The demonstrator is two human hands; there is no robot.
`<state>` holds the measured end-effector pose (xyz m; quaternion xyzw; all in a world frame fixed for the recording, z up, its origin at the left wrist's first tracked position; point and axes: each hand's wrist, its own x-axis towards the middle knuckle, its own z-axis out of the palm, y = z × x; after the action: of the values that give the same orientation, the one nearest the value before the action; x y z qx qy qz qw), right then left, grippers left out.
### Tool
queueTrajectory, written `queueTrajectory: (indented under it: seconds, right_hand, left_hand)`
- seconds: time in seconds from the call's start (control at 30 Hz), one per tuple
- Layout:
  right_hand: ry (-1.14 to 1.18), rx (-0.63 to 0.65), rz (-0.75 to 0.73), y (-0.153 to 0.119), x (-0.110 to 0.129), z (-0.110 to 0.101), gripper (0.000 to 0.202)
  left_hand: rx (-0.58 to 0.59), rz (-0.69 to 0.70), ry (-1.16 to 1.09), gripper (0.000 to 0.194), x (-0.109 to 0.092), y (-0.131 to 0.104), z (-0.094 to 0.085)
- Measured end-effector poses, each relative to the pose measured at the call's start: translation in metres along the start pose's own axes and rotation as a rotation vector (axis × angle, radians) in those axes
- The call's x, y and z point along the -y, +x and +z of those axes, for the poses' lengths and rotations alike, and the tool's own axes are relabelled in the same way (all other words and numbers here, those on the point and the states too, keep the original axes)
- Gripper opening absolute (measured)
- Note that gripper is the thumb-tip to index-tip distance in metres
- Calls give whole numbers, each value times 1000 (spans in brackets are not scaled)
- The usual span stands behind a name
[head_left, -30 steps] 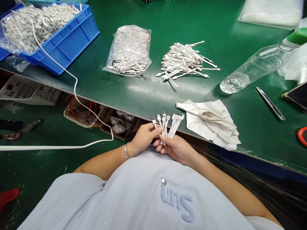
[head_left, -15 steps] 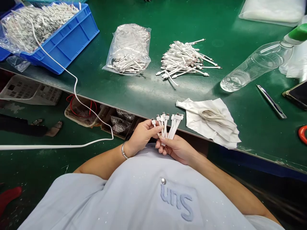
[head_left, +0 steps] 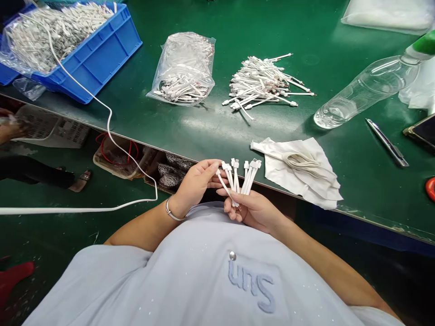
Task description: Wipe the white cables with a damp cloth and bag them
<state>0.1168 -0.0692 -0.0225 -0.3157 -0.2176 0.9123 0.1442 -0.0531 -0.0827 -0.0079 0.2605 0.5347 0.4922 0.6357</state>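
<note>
In the head view, my right hand (head_left: pixel 254 209) grips a fanned bunch of short white cables (head_left: pixel 250 179) near their lower ends, where thin bare wires poke out. Their plug ends point up and away from me. My left hand (head_left: pixel 197 183), with a metal bangle on its wrist, pinches the plug end of the leftmost cable between thumb and fingers. Beyond my hands, a loose pile of similar cables (head_left: pixel 261 83) lies on the green table (head_left: pixel 190 129). A clear plastic bag (head_left: pixel 185 68) packed with such cables lies left of the pile.
A blue crate (head_left: pixel 102 54) heaped with cables stands far left, with a long white cord (head_left: pixel 109 117) trailing from it. On the right are a white cloth (head_left: pixel 302 185), a tilted plastic bottle (head_left: pixel 367 90) and a cutter knife (head_left: pixel 386 141). Another person's hand (head_left: pixel 13 129) shows at left.
My left thumb has moved up along the leftmost cable to its plug, and the fan has spread slightly. Another person's hand has appeared at the left edge.
</note>
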Motion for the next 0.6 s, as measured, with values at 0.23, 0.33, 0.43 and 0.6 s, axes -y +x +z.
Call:
queueTrajectory:
  seconds: [0.23,0.33,0.43,0.6]
  right_hand:
    - [-6,8,44,1,-1,-1,27]
    - [-7,17,65,1,-2,-2,26]
    - [-16,12,74,1,-2,-3,26]
    - [-18,-3,58,2,-1,-4,27]
  left_hand:
    - [-29,-5,81,40,-4,2,-4]
    - [-24,11,130,40,-7,3,-4]
    - [-20,24,178,36,-11,3,-4]
    - [-18,54,196,33,-12,6,-6]
